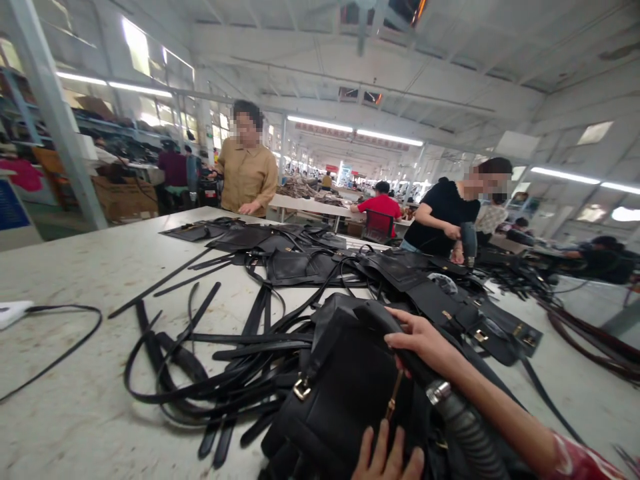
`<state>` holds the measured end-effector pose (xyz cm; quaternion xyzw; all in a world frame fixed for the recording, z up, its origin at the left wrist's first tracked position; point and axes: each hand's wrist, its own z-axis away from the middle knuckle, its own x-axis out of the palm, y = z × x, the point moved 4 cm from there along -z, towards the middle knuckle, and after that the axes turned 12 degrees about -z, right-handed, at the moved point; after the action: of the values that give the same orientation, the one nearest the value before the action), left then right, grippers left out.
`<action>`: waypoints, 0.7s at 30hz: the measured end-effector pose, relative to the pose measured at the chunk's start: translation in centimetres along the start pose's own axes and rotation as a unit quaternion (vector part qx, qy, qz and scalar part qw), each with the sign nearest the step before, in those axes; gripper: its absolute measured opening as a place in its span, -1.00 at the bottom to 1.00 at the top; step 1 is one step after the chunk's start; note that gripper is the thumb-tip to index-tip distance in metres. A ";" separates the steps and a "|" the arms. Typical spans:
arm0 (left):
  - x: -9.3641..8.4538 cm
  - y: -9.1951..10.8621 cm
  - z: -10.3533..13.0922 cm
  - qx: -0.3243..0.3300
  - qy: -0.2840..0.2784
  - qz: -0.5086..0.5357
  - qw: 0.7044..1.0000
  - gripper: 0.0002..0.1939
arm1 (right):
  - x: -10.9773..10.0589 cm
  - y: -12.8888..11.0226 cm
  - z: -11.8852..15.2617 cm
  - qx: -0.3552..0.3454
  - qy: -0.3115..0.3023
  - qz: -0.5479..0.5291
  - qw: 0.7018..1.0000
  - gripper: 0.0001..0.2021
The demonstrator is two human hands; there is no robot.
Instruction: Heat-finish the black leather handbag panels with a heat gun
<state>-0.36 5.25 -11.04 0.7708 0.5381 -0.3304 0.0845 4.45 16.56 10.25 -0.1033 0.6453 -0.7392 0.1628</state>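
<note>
A black bag [340, 393] with a gold buckle and a gold zipper pull lies at the table's near edge. My left hand [385, 457] rests on its front at the bottom of the view, fingers spread, just below the zipper pull. From the right, my right hand [415, 337] grips a black nozzle [383, 320] above the bag's upper part. A metal clamp joins the nozzle to a ribbed grey hose [470, 427], which runs down to the lower right. The bag's bottom is cut off by the frame.
Black straps [200, 393] sprawl left of the bag on the white table [60, 347]. More flat black bag pieces [300, 267] lie beyond. A white device [14, 312] with a cable is far left. Two people stand across the table; one holds a similar tool [468, 241].
</note>
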 end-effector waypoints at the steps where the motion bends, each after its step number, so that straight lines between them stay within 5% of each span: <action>1: -0.3 0.0 -0.2 0.000 0.004 0.001 1.000 -0.61 | 0.2 -0.4 0.3 -0.009 0.003 0.004 1.000 -0.34; 5: -0.7 -0.2 -0.5 0.019 -0.037 0.036 0.998 -0.58 | 1.3 -0.7 0.9 -0.008 -0.028 0.022 0.999 -0.35; 10: -1.8 -0.7 -0.7 0.028 -0.142 0.119 0.982 -0.48 | 2.6 2.7 -1.0 0.102 -0.073 0.027 0.992 -0.37; 16: -3.6 -2.2 -1.3 0.038 -0.234 0.217 0.947 -0.46 | 4.4 2.6 -5.0 0.050 -0.035 0.032 0.998 -0.35; 21: -4.9 -2.4 -3.1 0.042 -0.286 0.258 0.922 -0.39 | 6.8 1.8 -0.1 0.026 -0.092 0.020 0.995 -0.31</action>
<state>-2.15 3.91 -5.20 0.7585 0.2595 -0.5259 0.2842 -1.71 13.93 8.09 -0.1532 0.6101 -0.7398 0.2387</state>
